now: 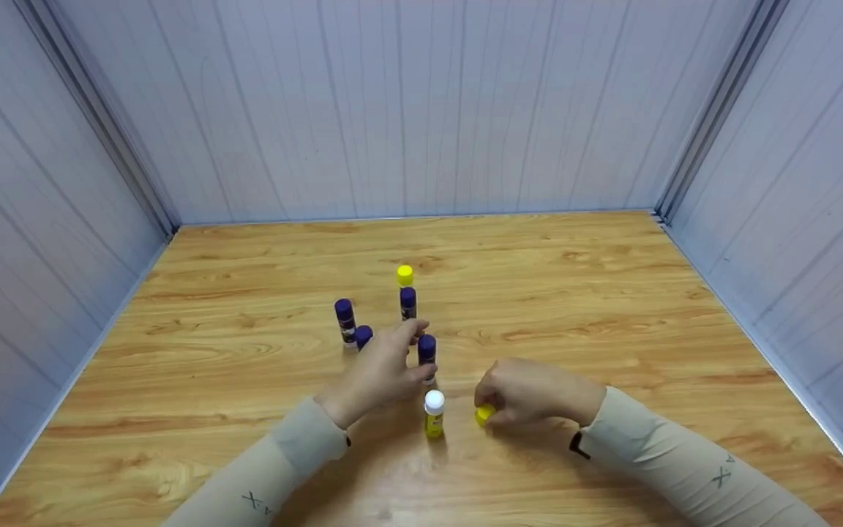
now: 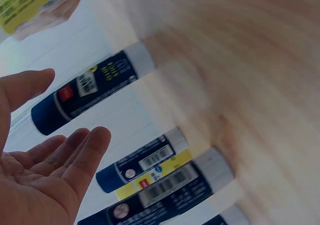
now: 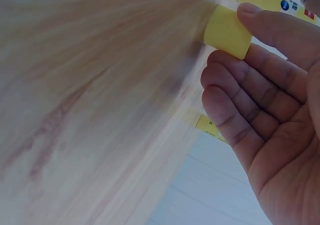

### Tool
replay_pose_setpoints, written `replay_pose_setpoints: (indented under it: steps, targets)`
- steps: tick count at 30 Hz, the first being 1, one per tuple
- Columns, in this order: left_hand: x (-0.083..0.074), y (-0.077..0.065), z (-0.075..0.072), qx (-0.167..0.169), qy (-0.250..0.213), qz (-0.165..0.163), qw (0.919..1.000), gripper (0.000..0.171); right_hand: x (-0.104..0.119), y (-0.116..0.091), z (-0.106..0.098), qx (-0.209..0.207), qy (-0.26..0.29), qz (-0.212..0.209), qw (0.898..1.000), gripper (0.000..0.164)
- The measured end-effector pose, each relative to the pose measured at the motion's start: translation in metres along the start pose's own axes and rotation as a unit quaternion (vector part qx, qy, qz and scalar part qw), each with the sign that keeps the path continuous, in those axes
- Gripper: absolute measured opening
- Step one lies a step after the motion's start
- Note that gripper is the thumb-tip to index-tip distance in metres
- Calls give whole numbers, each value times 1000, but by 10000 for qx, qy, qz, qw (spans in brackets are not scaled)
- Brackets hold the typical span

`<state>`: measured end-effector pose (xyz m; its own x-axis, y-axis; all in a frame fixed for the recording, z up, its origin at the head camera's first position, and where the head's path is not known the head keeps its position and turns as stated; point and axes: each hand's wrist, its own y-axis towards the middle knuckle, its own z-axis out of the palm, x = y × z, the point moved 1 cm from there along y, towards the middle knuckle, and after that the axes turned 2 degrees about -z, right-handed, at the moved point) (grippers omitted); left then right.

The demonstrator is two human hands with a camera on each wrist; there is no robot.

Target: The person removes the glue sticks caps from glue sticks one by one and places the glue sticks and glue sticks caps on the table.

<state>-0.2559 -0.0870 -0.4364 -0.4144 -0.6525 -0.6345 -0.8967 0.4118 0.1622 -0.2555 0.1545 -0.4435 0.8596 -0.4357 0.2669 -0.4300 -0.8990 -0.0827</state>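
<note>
Your right hand (image 1: 535,388) pinches a short yellow cap (image 1: 484,416) between thumb and fingers, low at the wooden table (image 1: 575,293), just right of the near yellow glue stick (image 1: 434,422). That stick stands upright with a white end on top; you can't tell from here whether the white part is its base turned up or an uncapped end.

Your left hand (image 1: 385,362) grips nothing: its thumb and fingers are spread on either side of the nearest navy glue stick (image 1: 427,348), and the left wrist view shows a gap between the hand and the stick. This one stands just beyond the near yellow stick. Farther back, roughly in line with it, are a second navy stick (image 1: 408,298) and, farthest of all, a far yellow stick (image 1: 405,276) with a yellow top. To the left stand a third navy stick (image 1: 345,318) and, close to its near side, a fourth navy stick (image 1: 364,334), partly hidden by your left hand.

As for progress, you seem to have the standing up largely done: all six sticks look upright, five with coloured ends on top. What appears left is at the near end, where the yellow cap sits apart from any stick and the near yellow stick shows white on top.
</note>
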Motion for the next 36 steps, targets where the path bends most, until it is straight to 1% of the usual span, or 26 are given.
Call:
replay_pose_setpoints:
  steps: [3, 5, 7, 10, 13, 15, 19, 24, 29, 32, 36]
  targets:
    - [3, 1, 4, 91, -230, -272, 9993, 61, 0, 0, 0, 5, -29, 12, 10000, 14]
    - [5, 1, 7, 126, -322, -377, 9987, 58, 0, 0, 0, -3, -50, 7, 10000, 14]
    - [8, 2, 9, 146, -325, -433, 9984, 52, 0, -1, 0, -18, -51, 13, 10000, 14]
    - [10, 3, 11, 158, -318, -441, 9984, 40, 0, -1, 0, -35, -43, 4, 10000, 14]
    - [12, 3, 13, 205, -468, -502, 9974, 29, 0, -1, 0, -55, -45, -40, 10000, 14]
    - [12, 3, 14, 249, -569, -557, 9965, 25, 0, -1, -1, -72, -33, -65, 9999, 14]
    - [11, 4, 14, 315, -592, -620, 9958, 22, 0, -2, -1, -90, -5, -55, 9999, 14]
    - [10, 4, 14, 323, -565, -662, 9957, 20, 0, -1, -1, -84, -27, -27, 10000, 14]
    - [7, 4, 11, 362, -624, -720, 9948, 19, 1, -1, -2, -69, -85, -26, 9999, 15]
    - [4, 5, 7, 301, -671, -716, 9947, 18, 1, -1, -1, -72, -97, -17, 9999, 16]
    - [-1, 7, -1, 118, -641, -581, 9962, 19, 1, -2, 0, -77, -102, 55, 9999, 16]
